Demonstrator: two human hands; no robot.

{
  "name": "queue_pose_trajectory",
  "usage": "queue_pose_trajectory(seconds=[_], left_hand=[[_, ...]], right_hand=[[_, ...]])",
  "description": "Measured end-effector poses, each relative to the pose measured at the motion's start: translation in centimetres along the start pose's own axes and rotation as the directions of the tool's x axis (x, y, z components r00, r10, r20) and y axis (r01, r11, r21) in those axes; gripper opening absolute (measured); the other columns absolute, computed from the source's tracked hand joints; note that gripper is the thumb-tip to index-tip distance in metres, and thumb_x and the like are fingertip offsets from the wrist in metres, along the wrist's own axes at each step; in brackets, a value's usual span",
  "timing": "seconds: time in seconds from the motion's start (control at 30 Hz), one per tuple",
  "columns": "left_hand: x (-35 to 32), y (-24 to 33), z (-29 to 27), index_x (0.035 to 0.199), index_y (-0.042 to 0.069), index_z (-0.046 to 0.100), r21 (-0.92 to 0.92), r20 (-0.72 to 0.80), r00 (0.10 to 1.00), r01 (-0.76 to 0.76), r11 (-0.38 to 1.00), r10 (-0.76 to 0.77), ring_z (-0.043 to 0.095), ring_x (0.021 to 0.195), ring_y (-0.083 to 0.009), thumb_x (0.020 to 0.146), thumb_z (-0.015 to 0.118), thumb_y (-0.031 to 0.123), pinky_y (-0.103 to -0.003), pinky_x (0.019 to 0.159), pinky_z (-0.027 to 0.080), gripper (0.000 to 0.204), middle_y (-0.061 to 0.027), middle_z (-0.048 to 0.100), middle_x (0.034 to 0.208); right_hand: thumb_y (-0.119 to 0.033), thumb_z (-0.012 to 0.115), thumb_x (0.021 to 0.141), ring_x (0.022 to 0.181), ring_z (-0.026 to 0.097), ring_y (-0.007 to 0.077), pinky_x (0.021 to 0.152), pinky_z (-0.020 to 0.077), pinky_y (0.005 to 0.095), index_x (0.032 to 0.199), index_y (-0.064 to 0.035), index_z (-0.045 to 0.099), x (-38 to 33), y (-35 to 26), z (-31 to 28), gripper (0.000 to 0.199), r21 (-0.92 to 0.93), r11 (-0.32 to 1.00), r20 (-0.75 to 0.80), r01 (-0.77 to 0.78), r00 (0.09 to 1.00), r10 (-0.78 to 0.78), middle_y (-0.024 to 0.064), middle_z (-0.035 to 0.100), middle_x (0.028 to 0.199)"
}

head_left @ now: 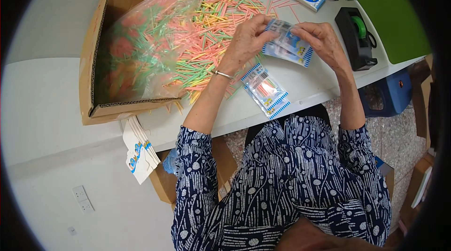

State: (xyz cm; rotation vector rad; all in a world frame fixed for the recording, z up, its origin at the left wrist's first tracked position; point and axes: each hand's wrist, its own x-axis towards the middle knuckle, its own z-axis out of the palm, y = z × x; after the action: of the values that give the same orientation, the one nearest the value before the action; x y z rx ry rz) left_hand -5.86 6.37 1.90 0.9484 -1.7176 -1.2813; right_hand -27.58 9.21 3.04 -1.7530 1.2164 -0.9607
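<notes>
A small clear packet with a blue-striped edge [287, 44] is pinched between the left hand [247, 40] and the right hand [322, 39], above the white worktop [310, 86]. Just left of it the pile of coloured sticks [211, 30] is spread; a second filled packet [266, 90] lies just below.

Glossy clear plastic packet [287, 44] with blue-and-white printed edges, pinched between both hands. A 2nd packet [266, 90] of the same shiny film at 6 o'clock from it. Matt, smooth pink, green and yellow sticks [211, 25] heaped at 9 o'clock. Crinkled, shiny transparent bag [141, 49] inside a rough brown corrugated cardboard box [89, 86]. Smooth matt white counter [310, 82]. Black matt plastic tape dispenser [357, 39] at 3 o'clock. Thin polished metal bangle [221, 74]. Soft patterned cloth sleeves [192, 157].
</notes>
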Motion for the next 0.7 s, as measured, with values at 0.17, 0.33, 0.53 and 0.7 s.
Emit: queue_pose_trajectory(seconds=[0.17, 0.33, 0.53, 0.7], left_hand=[[0.2, -1.2, 0.7, 0.116, 0.002, 0.055, 0.296, 0.004, 0.994, 0.099, 0.95, -0.105, 0.063, 0.081, -0.0124, 0.082, 0.07, 0.013, -0.025, 0.073, 0.05, 0.039, -0.0052, 0.067, 0.097], [1.0, 0.1, 0.9, 0.119, 0.005, 0.057, 0.567, -0.162, 0.906, -0.239, 0.789, 0.391, 0.063, 0.083, -0.0161, 0.077, 0.074, 0.016, -0.026, 0.076, 0.049, 0.047, -0.0058, 0.067, 0.095], [0.1, 3.3, 0.8, 0.098, 0.002, 0.069, 0.326, 0.055, 0.993, -0.115, 0.938, 0.103, 0.063, 0.085, -0.013, 0.081, 0.068, 0.011, -0.024, 0.076, 0.048, 0.02, -0.0058, 0.068, 0.086], [-0.7, 4.0, -0.4, 0.091, 0.0, 0.071, 0.414, 0.023, 0.99, -0.134, 0.9, 0.136, 0.06, 0.073, -0.0108, 0.084, 0.064, 0.009, -0.025, 0.066, 0.047, 0.013, -0.0043, 0.066, 0.077]], right_hand=[[-0.016, 0.063, 0.087, 0.074, 0.055, 0.0105, 0.067, 0.0436, 0.0242, 0.095, 0.0058, 0.066, -0.3, 1.9, -1.4, 0.024, -0.069, 0.98, -0.211, 0.185, 0.958, -0.195, 0.0073, 0.062, 0.079], [-0.015, 0.065, 0.086, 0.077, 0.055, 0.0095, 0.069, 0.0431, 0.0226, 0.098, 0.0055, 0.066, -0.3, 0.9, -2.0, 0.024, 0.026, 1.0, -0.107, 0.014, 0.994, -0.011, 0.0046, 0.063, 0.082], [-0.018, 0.065, 0.086, 0.07, 0.051, 0.0068, 0.064, 0.0418, 0.0226, 0.095, 0.0042, 0.067, -0.5, 0.5, -0.6, 0.025, 0.179, 0.983, 0.024, 0.033, 0.999, -0.038, 0.0018, 0.061, 0.076], [-0.018, 0.064, 0.088, 0.066, 0.049, 0.006, 0.059, 0.04, 0.0223, 0.086, 0.004, 0.065, -0.3, 0.2, 0.9, 0.022, 0.184, 0.983, 0.094, -0.006, 0.995, -0.011, 0.0002, 0.058, 0.07]])
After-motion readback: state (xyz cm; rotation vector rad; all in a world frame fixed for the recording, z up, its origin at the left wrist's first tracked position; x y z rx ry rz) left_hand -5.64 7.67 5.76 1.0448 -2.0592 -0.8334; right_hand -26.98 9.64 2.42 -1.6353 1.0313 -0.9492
